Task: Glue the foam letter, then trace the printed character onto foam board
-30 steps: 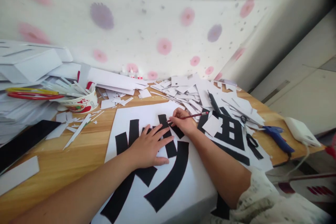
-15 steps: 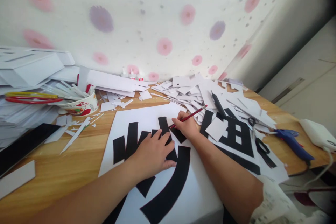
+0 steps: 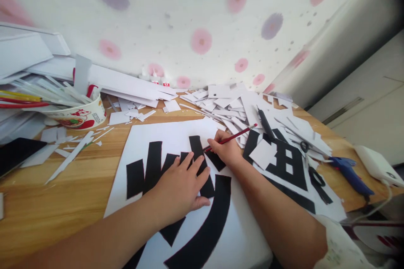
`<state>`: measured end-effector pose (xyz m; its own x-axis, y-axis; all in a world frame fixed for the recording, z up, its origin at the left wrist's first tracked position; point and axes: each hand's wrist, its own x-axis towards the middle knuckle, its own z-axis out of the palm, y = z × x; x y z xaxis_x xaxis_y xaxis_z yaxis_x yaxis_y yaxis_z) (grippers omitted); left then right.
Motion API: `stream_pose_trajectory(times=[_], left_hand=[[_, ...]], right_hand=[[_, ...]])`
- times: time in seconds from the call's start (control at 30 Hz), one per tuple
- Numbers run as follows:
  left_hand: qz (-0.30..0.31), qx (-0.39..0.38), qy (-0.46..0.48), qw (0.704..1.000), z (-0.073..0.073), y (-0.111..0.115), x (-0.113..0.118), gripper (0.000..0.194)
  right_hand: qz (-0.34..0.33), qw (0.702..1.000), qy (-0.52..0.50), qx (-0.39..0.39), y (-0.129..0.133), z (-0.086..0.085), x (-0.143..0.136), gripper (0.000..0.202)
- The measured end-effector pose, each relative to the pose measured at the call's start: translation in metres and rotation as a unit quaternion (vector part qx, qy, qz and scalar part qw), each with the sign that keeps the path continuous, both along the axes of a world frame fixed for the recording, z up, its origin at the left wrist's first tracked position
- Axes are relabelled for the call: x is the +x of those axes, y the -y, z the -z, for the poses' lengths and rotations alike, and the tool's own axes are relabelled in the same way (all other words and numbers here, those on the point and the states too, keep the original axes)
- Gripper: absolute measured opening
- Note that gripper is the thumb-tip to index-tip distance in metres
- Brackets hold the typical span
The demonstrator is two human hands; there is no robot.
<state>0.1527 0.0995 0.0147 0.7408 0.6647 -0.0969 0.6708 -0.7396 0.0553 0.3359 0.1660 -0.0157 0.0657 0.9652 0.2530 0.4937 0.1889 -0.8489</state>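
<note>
Black cut-out character pieces (image 3: 202, 235) lie on a white board (image 3: 176, 130) in front of me. My left hand (image 3: 184, 185) rests flat over several of these pieces, fingers spread, hiding part of them. My right hand (image 3: 225, 149) is closed round a dark red pencil (image 3: 237, 135). The pencil's tip meets the board beside the edge of a black upright strip (image 3: 196, 146), and its other end slants up to the right. Under my right hand a short black piece (image 3: 216, 160) shows in part.
At left stands a paper tub (image 3: 78, 117) of white strips and tools. White scraps (image 3: 227, 103) are heaped at the back. A second black cut-out character (image 3: 288, 164), black-handled scissors (image 3: 316, 178), a blue glue gun (image 3: 352, 176) and a white box with a cable (image 3: 378, 164) lie at right.
The view has shifted a little, so the tub and dark panel sit further left. Both hands keep their places on the board, the right still holding the pencil at the strip's edge.
</note>
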Motion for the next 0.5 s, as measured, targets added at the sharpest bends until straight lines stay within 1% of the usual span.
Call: stream_pose_trajectory(times=[0.37,0.5], left_hand=[[0.004,0.015,0.025,1.0,0.0037,0.0013,-0.0024,0.064],[0.005,0.017,0.024,1.0,0.0051,0.0008,-0.0024,0.064]], right_hand=[[-0.015,1.0,0.003,0.012,0.001,-0.0011,0.002,0.027],[-0.004,1.0,0.003,-0.001,0.002,-0.0028,0.002,0.026]])
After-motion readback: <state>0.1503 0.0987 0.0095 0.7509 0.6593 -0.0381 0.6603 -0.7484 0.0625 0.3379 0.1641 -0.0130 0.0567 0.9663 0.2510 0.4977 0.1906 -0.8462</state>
